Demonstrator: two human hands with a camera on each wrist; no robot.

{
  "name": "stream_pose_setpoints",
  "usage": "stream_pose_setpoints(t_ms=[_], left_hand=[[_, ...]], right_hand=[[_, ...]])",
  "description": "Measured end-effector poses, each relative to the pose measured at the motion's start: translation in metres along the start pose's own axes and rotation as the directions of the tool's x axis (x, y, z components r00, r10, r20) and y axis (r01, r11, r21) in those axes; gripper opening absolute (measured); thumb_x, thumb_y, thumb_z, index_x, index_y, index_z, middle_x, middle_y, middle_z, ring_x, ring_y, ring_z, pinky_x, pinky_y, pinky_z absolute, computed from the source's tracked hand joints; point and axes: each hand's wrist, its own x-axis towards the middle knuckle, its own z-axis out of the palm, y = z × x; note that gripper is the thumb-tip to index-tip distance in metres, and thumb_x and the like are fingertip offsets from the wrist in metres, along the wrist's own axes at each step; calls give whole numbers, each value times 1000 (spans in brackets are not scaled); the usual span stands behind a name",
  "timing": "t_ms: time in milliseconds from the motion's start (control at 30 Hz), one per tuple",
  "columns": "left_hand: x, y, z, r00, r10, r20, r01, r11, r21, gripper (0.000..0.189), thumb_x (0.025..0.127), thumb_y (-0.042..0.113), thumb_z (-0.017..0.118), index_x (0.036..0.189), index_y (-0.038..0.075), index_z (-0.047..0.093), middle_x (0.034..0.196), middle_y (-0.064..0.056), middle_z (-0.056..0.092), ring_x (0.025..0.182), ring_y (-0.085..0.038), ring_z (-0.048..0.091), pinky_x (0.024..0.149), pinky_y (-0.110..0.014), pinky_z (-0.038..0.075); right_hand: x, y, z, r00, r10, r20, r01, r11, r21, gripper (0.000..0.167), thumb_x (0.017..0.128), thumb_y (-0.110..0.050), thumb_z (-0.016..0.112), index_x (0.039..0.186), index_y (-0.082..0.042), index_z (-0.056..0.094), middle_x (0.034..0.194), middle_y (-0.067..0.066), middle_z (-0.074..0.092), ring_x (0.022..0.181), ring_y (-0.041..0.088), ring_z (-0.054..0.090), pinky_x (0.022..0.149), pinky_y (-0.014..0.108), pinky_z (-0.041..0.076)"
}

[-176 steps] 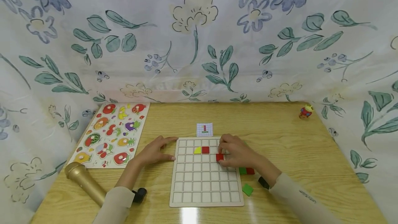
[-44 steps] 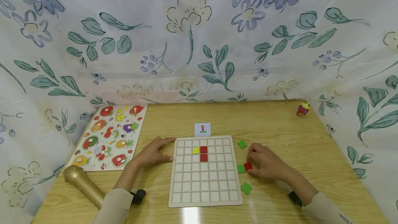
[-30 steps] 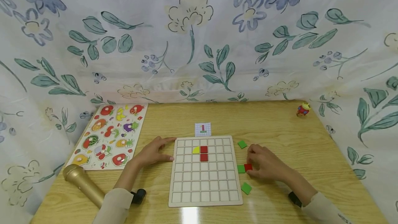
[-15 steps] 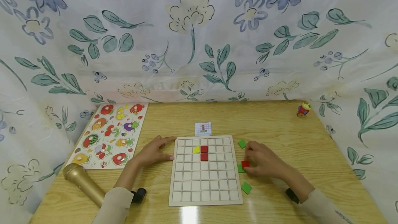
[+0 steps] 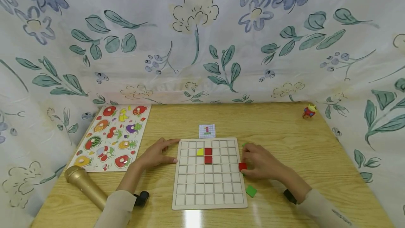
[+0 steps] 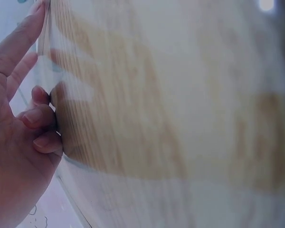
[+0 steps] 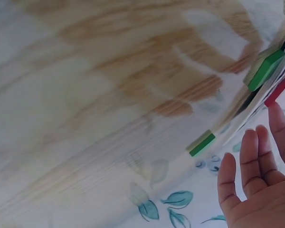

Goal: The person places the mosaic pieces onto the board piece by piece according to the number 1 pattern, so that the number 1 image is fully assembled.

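Note:
My right hand (image 5: pixel 262 163) pinches a red square tile (image 5: pixel 242 166) between thumb and index finger, over the right edge of the pale grid board (image 5: pixel 191 189). In the right wrist view the red tile (image 7: pixel 276 92) shows at the fingertips, clear of the table. My left hand (image 5: pixel 155 156) rests beside the board, its index finger and thumb stretched to the left edge and its other fingers bent. On the board sit a yellow tile with one cut corner (image 5: pixel 200 152), a red tile (image 5: pixel 207 151) right of it, and another red tile (image 5: pixel 208 159) below that.
Green tiles (image 5: pixel 251 191) lie right of the board, two partly hidden by my right hand. A small pattern card (image 5: pixel 207 131) lies behind the board. At left are a fruit puzzle board (image 5: pixel 115 133) and a gold microphone (image 5: pixel 87 187); a toy figure (image 5: pixel 309 111) stands back right.
A second red tile has come to lie on the board below the first. My right hand has picked up another red tile beside the green one and moved it left to the board's edge.

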Motion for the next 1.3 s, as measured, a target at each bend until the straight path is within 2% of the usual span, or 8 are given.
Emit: stream_pose_setpoints(t_ms=[133,400,500,867,1300], left_hand=[[0,0,0,1000,5,2,-5,1000,-4,78,80,36,83,148,23,49,90,-7,39,77,-19,36,66,-35,31],[-1,0,0,1000,3,2,-3,1000,-6,77,80,36,83,148,24,49,90,-7,39,77,-19,36,67,-35,31],[0,0,1,1000,5,1,-5,1000,-6,77,80,35,83,148,24,49,89,-7,39,77,-19,35,67,-35,31],[-1,0,0,1000,-11,2,11,1000,-15,76,80,35,83,148,25,49,91,-7,38,77,-19,36,67,-36,31],[-2,1,0,1000,-5,0,5,1000,-11,76,81,35,82,148,25,49,91,-7,38,78,-19,36,67,-35,31]], right_hand=[[4,-2,0,1000,-6,7,6,1000,8,23,74,-29,84,81,-15,66,101,-2,54,88,10,48,80,34,44],[17,-12,0,996,30,84,-34,999,42,21,80,-30,81,84,-16,65,107,-2,55,98,15,50,89,39,44],[22,-15,1,996,23,89,-28,998,55,21,80,-30,81,84,-16,65,106,-2,54,99,15,49,90,40,44],[42,-25,8,997,-38,69,33,997,73,24,79,-33,83,83,-17,64,105,-5,53,95,12,48,85,36,41],[62,-40,18,989,-58,136,52,998,41,24,80,-35,80,83,-17,66,106,-4,52,94,10,46,83,30,41]])
